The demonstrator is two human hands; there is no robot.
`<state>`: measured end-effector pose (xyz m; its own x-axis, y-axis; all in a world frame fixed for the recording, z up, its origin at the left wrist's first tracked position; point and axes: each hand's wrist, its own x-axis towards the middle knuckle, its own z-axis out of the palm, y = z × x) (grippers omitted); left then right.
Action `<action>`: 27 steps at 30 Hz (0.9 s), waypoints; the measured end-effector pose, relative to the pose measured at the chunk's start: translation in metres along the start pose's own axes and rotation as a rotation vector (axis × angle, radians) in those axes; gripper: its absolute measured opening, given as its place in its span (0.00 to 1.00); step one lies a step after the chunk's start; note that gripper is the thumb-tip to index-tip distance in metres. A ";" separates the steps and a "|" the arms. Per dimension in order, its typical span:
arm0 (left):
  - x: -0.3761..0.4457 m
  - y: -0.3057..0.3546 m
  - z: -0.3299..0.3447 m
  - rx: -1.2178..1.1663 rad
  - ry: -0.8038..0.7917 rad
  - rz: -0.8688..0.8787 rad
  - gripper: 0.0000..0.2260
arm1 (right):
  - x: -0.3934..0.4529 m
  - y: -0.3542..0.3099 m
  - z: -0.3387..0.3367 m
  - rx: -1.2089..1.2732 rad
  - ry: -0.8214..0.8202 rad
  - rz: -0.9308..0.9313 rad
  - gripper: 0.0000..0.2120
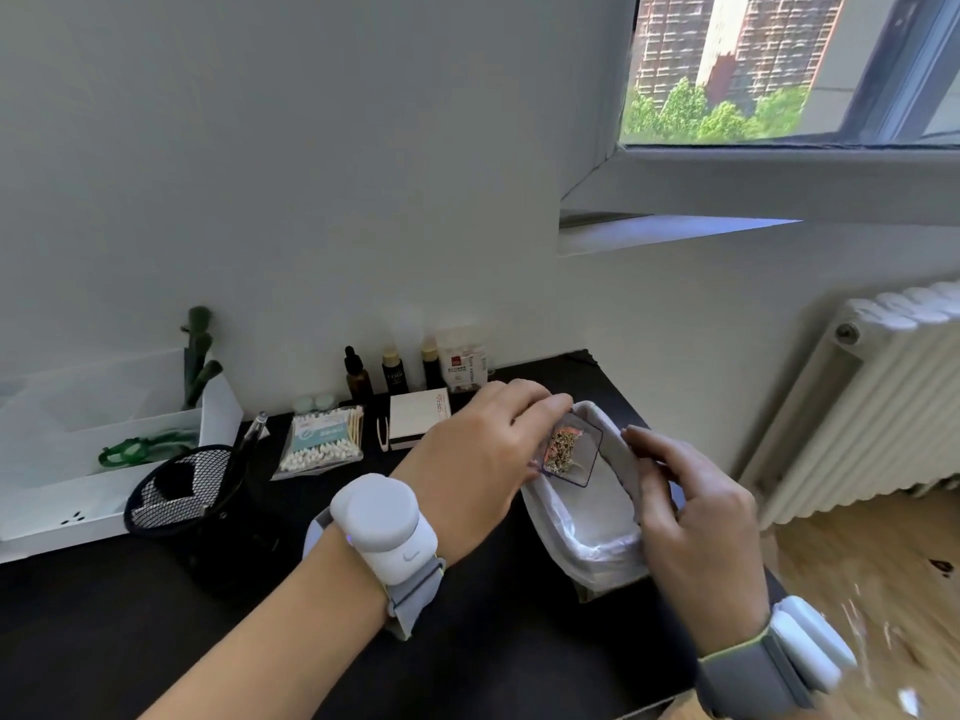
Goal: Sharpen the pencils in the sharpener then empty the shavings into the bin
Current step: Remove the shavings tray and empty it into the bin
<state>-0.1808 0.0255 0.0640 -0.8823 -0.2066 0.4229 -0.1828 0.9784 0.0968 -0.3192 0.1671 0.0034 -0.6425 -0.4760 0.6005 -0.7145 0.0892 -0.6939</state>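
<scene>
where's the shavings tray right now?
Head view, right of centre: the clear shavings tray is held by the left hand over the lined bin, with the right hand just beside it.

You stand before a plain white wall (pixel 311 174). At your upper right there is a window (pixel 779 70); through it you see brick buildings and green trees in daylight. Under it a white sill (pixel 649 236) catches the light. A white radiator (pixel 883 397) stands at the right, above a wooden floor (pixel 857 553). The surface (pixel 156 615) below you is black.
</scene>
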 end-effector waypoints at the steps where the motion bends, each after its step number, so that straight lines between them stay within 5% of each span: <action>1: 0.001 0.000 0.001 0.028 -0.007 0.023 0.31 | 0.000 0.000 0.000 0.008 0.008 -0.001 0.11; 27: 0.024 0.017 -0.010 0.274 -0.037 0.412 0.20 | -0.001 0.002 -0.001 -0.006 0.018 -0.031 0.14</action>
<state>-0.2006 0.0373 0.0851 -0.9191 0.1933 0.3434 0.0815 0.9459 -0.3141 -0.3203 0.1683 0.0015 -0.6250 -0.4630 0.6285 -0.7358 0.0804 -0.6725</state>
